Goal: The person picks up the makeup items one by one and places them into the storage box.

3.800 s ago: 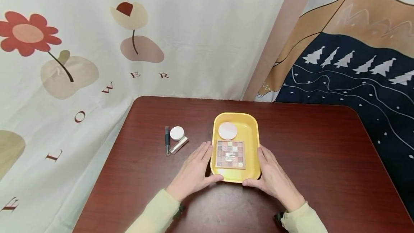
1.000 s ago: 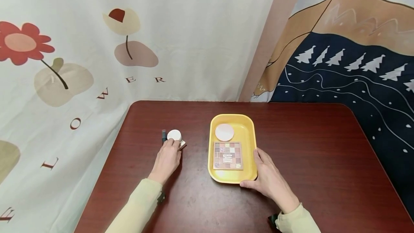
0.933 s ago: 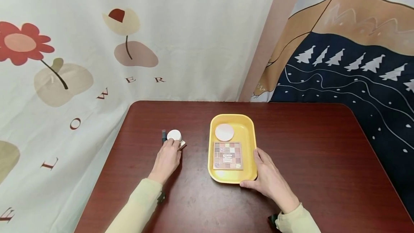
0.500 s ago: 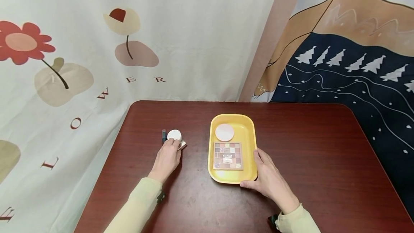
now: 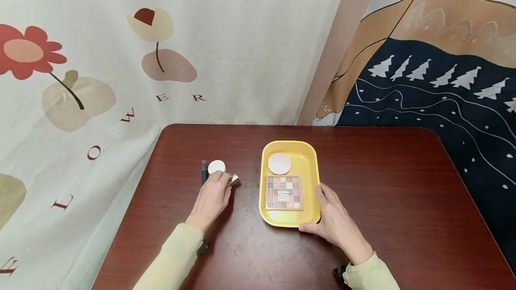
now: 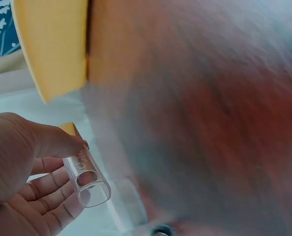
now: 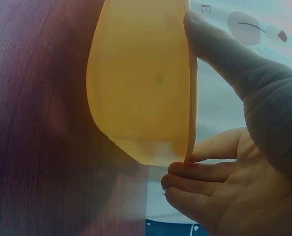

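My left hand [image 5: 209, 198] pinches a slim, shiny lipstick tube [image 5: 233, 180] just over the table at the left. In the left wrist view, thumb and fingers hold the lipstick tube [image 6: 87, 172], its clear end pointing away. Close beyond the fingertips lie a round white jar [image 5: 217, 166] and a dark stick-shaped tube [image 5: 204, 170], partly covered by the hand. My right hand [image 5: 336, 220] grips the near right corner of the yellow tray [image 5: 310, 182], thumb at the near rim and fingers along the side. Inside it sit an eyeshadow palette [image 5: 284, 193] and a round pale pink compact [image 5: 280, 163].
The dark red wooden table [image 5: 383, 178] spans the lower view. Behind it hangs a white curtain [image 5: 250, 48] with flower prints, and a navy and tan printed cloth [image 5: 435, 84] at the right.
My left hand left the tray's side and reached the small items. Just now it has taken the lipstick tube and shifted it slightly right. The right hand stays on the tray.
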Motion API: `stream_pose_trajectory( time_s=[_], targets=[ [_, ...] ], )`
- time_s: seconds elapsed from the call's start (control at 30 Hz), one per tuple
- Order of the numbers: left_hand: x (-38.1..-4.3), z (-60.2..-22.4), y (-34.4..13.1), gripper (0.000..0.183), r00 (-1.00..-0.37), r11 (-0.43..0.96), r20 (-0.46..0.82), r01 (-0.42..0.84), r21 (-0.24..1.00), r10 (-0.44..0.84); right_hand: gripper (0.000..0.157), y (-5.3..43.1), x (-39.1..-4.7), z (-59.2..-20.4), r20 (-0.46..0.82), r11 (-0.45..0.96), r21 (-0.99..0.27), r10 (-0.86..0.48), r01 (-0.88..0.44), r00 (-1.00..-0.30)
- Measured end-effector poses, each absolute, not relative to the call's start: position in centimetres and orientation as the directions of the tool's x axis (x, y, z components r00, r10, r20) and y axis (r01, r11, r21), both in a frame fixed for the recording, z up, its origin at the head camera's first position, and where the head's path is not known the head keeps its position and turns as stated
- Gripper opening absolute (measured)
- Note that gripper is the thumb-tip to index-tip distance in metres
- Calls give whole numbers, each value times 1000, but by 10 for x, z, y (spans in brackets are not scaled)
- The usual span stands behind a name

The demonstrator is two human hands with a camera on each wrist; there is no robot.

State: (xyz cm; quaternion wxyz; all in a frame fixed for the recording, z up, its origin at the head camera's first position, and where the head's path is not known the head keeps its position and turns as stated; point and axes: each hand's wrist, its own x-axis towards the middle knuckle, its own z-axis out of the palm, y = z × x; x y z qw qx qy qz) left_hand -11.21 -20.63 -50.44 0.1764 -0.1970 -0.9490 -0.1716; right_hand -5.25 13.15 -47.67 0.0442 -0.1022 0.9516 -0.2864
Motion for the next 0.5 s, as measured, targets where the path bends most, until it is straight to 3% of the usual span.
stream_pose_trajectory(
  time_s=[0.5],
  targets=[
    [-101, -470, -177, 22, -787, 801, 463, 552, 234, 407, 118, 133, -52, -477, -55, 815, -561, -213, -146, -975]
  ],
)
